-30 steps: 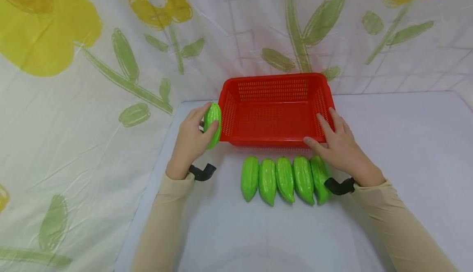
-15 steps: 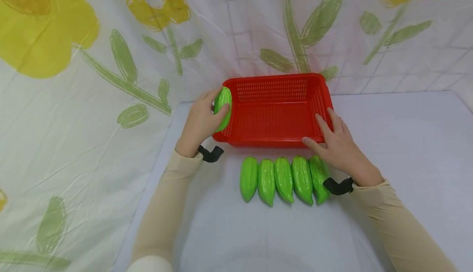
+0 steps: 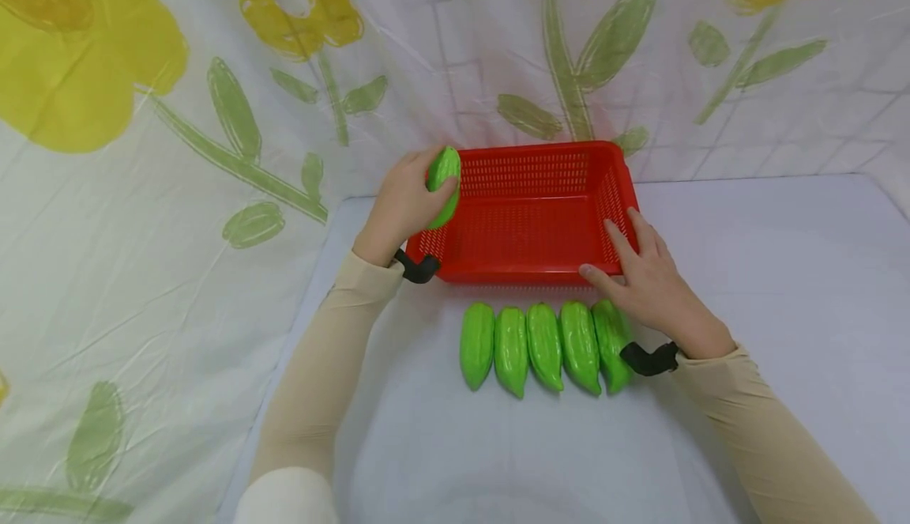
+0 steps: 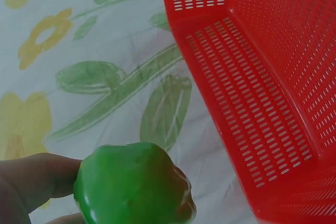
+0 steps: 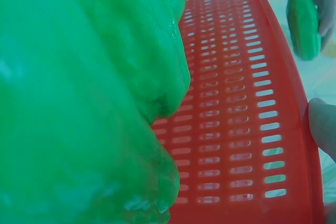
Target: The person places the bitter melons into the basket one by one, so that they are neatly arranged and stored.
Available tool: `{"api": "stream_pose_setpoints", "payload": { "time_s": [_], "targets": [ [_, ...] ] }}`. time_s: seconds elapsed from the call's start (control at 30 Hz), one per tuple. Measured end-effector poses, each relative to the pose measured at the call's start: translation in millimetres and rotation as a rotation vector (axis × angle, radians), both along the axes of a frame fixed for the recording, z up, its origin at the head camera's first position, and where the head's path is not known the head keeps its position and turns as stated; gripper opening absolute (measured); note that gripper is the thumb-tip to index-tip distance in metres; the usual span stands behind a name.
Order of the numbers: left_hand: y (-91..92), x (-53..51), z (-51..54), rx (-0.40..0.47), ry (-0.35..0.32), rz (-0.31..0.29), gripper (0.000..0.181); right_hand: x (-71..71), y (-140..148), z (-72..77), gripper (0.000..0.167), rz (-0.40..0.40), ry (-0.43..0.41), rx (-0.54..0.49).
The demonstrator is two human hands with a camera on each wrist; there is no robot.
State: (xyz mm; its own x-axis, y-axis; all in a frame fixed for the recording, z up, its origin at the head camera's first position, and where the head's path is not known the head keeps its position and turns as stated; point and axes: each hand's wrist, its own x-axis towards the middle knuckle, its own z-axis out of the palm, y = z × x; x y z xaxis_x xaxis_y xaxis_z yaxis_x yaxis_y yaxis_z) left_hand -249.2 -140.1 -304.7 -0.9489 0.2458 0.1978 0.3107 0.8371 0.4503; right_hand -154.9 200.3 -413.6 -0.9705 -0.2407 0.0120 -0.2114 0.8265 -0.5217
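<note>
Left grip clasps a fruit; right grip rests loosely on the basket's four-o'clock corner; five fruits apparently remain at six.

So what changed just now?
The left hand, holding a ridged green fruit, moved rightward and away from the person, toward the far left corner of the red perforated basket. Nothing was let go. The right hand stayed on the basket's near right corner; the row of five fruits stayed put.

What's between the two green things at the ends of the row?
Three more green things, side by side, between the leftmost one and rightmost one; the head view shows it.
</note>
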Motion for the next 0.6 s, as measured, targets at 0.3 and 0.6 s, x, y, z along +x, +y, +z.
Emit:
{"api": "stream_pose_setpoints", "payload": {
  "time_s": [0.3,0.6],
  "targets": [
    [11.7,-25.4,-1.6,-0.094,-0.028,-0.021,0.056,-0.3,0.7,-1.2,0.098,-0.001,-0.001,-0.008],
    [20.5,-47.7,-16.1,-0.149,-0.083,-0.038,0.051,0.2,0.7,-1.1,0.097,0.003,-0.003,-0.02]
  ]
}}
